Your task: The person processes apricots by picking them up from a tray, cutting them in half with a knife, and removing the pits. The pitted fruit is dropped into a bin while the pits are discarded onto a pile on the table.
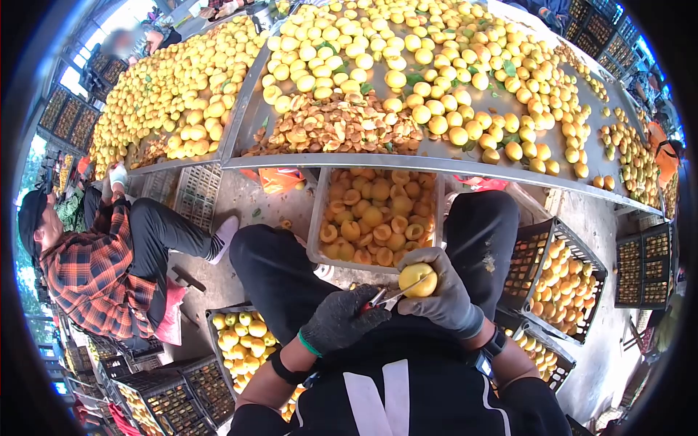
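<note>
My right hand, in a grey glove, holds a whole yellow fruit above my lap. My left hand, in a dark glove with a green cuff, is closed on a small cutting tool with reddish handles. Its metal blade rests against the left side of the fruit. Just beyond my hands, between my knees, stands a pale plastic crate of halved fruit. On the metal table ahead lie a heap of brownish pieces and many whole yellow fruits.
A person in a checked shirt sits at the left. Black crates of fruit stand at my right, another crate at my left. Under the table are an orange bag and an upright pale crate.
</note>
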Demonstrator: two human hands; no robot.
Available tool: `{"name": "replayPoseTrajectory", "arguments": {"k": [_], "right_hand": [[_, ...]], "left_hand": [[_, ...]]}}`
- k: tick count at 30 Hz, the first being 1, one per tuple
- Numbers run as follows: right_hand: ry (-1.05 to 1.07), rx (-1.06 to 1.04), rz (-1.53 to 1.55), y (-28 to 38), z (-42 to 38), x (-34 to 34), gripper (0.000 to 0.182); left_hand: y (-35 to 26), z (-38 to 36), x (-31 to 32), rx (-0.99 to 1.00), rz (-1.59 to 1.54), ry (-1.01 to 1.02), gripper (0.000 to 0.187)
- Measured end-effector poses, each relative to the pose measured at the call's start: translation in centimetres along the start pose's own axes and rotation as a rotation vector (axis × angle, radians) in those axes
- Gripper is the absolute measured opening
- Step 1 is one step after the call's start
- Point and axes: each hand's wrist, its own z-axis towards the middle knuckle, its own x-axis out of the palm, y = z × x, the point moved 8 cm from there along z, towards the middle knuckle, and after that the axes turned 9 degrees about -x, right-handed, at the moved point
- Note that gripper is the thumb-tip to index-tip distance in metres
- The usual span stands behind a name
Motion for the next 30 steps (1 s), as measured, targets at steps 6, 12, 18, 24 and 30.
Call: {"name": "replayPoseTrajectory", "arguments": {"k": [6, 12, 18, 24, 30], "right_hand": [[0.026, 0.05, 0.035, 0.1, -0.2, 0.6, 0.065], [0.014, -0.007, -0.011, 0.8, -0.1, 0.7, 0.059], [0.041, -0.167, -0.16, 2.1, 0.2, 1.4, 0.058], [0.058, 0.029, 0.124, 0.7, 1.3, 1.6, 0.058], [-0.063, 0.12, 0.649, -1.3, 2.1, 1.9, 0.061]], "left_hand": [[0.7, -0.1, 0.6, -0.144, -0.109, 0.181, 0.02], [-0.5, 0.0, 0.7, -0.003, -0.013, 0.086, 0.036], [1.1, 0.5, 1.9, -0.01, 0.166, 0.074, 0.032], [1.3, 1.8, 2.1, 0.001, 0.092, 0.059, 0.031], [0.6, 3.8, 1.3, 0.089, 0.089, 0.052, 0.028]]}}
